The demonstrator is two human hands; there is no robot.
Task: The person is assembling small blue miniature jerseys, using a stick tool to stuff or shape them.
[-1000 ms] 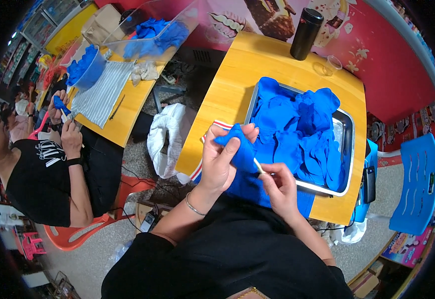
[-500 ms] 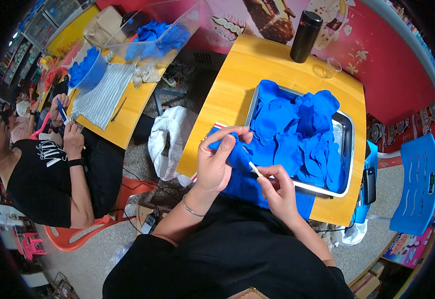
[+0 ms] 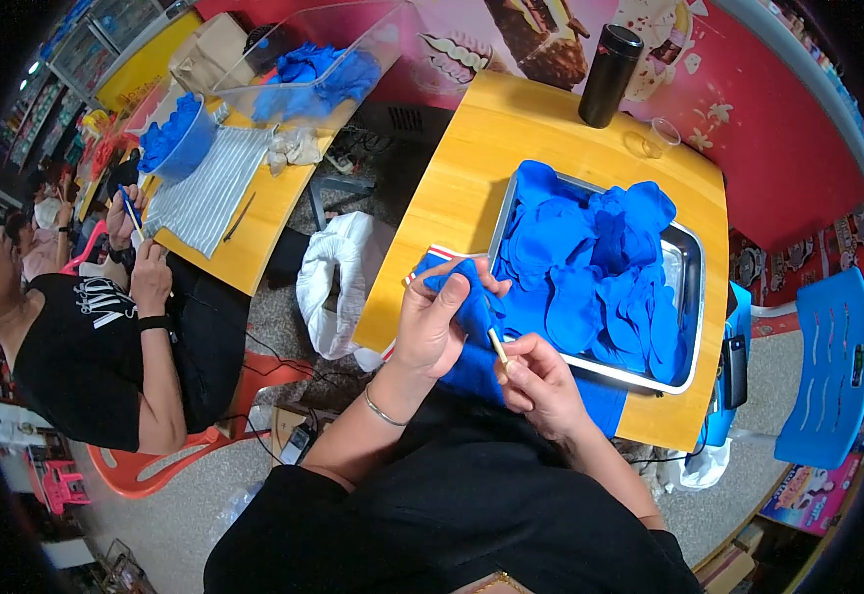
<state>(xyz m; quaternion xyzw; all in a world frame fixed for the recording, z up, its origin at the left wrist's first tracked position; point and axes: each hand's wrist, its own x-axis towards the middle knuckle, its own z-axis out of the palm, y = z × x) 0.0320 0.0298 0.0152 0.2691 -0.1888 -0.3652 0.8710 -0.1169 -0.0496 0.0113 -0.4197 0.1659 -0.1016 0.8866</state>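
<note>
My left hand (image 3: 430, 332) is closed on a blue fabric piece (image 3: 472, 302), its thumb pressed over the cloth. Between the fingertips of my right hand (image 3: 543, 388) is a slim pale stick (image 3: 497, 345). The stick's upper end meets the lower edge of the fabric piece; whether it goes inside, I cannot tell. Just beyond my hands stands a metal tray (image 3: 691, 259), heaped with blue rounded fabric pieces (image 3: 556, 238). A flat blue cloth (image 3: 602, 404) lies under my hands at the table's near edge.
A black tumbler (image 3: 611, 77) and a clear cup (image 3: 660, 139) stand at the back of the yellow table (image 3: 491, 129). At the left, a person (image 3: 85, 346) works with blue fabric and a stick, near a blue basin (image 3: 182, 148). A blue chair (image 3: 826, 366) is at right.
My right hand has shifted slightly down and left, and more of the stick shows between its fingers and the fabric. The person at left has brought their stick more upright.
</note>
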